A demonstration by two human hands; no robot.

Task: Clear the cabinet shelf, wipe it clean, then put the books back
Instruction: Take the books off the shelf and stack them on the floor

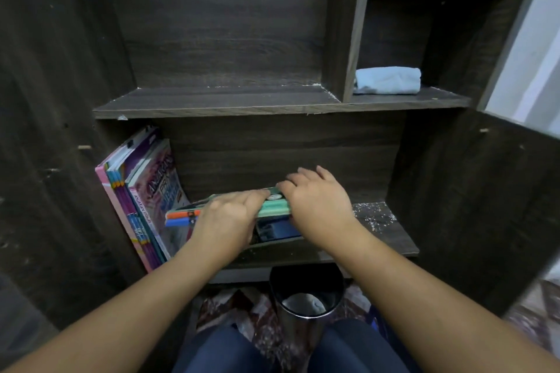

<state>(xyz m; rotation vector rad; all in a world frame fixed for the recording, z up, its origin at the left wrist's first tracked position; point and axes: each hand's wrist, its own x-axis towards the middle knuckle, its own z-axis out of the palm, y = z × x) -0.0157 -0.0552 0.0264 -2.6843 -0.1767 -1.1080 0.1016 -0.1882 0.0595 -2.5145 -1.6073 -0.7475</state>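
A dark wooden cabinet has a lower shelf [391, 239] speckled with white dust at its right end. Several pink and purple books [142, 191] lean against the shelf's left wall. In the middle lies a flat stack: a green book [274, 207] with orange and blue markers [181, 218] at its left edge, above a dark blue item [277, 230]. My left hand [227, 218] grips the green book's near left part. Over the book's right end lies my right hand [318, 203], fingers curled on it. A folded light blue cloth [388, 80] sits in the upper right compartment.
The upper middle shelf [218, 100] holds nothing. A dark metal bin [306, 297] stands on the floor just below the lower shelf, between my knees. Patterned fabric covers the floor around it. An open cabinet door [515, 191] stands at right.
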